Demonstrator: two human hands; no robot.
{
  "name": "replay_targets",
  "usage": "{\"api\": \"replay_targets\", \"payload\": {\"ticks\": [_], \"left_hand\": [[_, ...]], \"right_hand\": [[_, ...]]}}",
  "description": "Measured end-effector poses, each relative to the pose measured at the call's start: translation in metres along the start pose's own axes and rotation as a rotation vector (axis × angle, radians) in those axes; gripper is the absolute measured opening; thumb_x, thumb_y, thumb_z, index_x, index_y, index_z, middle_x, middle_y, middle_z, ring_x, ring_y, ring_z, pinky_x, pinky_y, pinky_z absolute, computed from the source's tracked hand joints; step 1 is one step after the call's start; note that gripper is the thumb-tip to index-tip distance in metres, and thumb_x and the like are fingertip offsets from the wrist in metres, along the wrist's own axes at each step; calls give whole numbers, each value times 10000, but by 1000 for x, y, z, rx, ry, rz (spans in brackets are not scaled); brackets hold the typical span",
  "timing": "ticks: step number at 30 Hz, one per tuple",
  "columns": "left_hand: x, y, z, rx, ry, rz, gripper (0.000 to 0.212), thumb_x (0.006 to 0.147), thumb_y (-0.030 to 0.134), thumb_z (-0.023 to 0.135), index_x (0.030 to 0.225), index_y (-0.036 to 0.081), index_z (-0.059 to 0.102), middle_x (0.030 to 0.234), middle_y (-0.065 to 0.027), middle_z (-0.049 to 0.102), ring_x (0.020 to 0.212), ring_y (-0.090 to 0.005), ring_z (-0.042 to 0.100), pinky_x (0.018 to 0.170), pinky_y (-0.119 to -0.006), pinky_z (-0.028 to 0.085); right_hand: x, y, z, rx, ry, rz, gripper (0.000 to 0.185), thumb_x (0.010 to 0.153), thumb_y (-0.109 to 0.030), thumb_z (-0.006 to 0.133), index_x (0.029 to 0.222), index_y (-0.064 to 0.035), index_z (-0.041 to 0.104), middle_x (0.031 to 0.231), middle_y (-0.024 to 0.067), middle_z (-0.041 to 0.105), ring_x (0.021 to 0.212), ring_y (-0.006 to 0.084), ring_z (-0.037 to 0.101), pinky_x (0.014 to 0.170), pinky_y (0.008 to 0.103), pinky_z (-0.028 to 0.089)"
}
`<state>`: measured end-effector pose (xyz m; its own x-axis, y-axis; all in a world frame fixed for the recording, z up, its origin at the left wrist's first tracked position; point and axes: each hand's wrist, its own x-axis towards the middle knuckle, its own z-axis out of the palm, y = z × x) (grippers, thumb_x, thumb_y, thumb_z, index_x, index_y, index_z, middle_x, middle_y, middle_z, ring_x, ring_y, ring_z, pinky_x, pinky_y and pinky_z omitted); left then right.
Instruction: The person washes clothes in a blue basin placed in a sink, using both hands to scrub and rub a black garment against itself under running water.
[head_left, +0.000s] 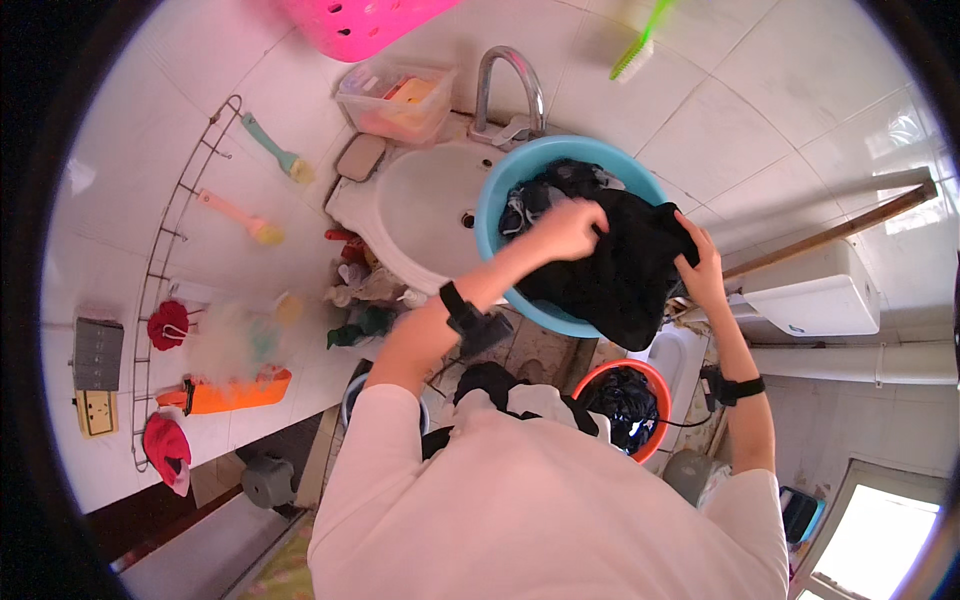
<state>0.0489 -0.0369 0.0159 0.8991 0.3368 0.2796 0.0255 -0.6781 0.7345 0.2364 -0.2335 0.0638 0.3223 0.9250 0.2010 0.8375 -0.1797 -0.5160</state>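
My left hand (574, 229), slightly blurred, is closed over a black garment (622, 277) above a light-blue plastic basin (491, 217). At the basin's right side my right hand (701, 262) pinches the same garment near its upper edge, thumb and fingers on either side. The cloth spreads across the basin and drapes over its front right rim. Behind it in the basin lie more dark clothes with grey and white parts (555, 187). The basin rests over the right part of a white washbasin (427, 202). Each wrist wears a black strap.
Behind the washbasin rise a chrome faucet (510, 90) and a clear plastic box (397, 101). Below stands an orange basin (661, 390) with dark clothes, near a squat toilet (679, 352). A wooden stick (832, 232) leans by a white cistern (814, 289). A wire rack (161, 255) hangs left.
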Motion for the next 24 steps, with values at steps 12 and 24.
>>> {"api": "replay_targets", "payload": {"ticks": [12, 24], "left_hand": [[65, -101, 16, 327, -319, -288, 892, 709, 611, 638, 1407, 154, 325, 1420, -263, 279, 1262, -463, 329, 1049, -494, 295], [55, -88, -10, 317, -180, -299, 697, 592, 608, 722, 1034, 75, 642, 1063, -197, 616, 1006, -355, 581, 854, -430, 470]], "right_hand": [[-38, -65, 43, 2, 53, -118, 897, 651, -359, 739, 1374, -27, 325, 1258, 195, 426, 1217, 409, 345, 1043, 529, 213], [-59, -54, 74, -218, 223, -208, 900, 575, -497, 757, 1305, -74, 446, 1315, 203, 396, 1275, 430, 309, 1042, 585, 188]]}}
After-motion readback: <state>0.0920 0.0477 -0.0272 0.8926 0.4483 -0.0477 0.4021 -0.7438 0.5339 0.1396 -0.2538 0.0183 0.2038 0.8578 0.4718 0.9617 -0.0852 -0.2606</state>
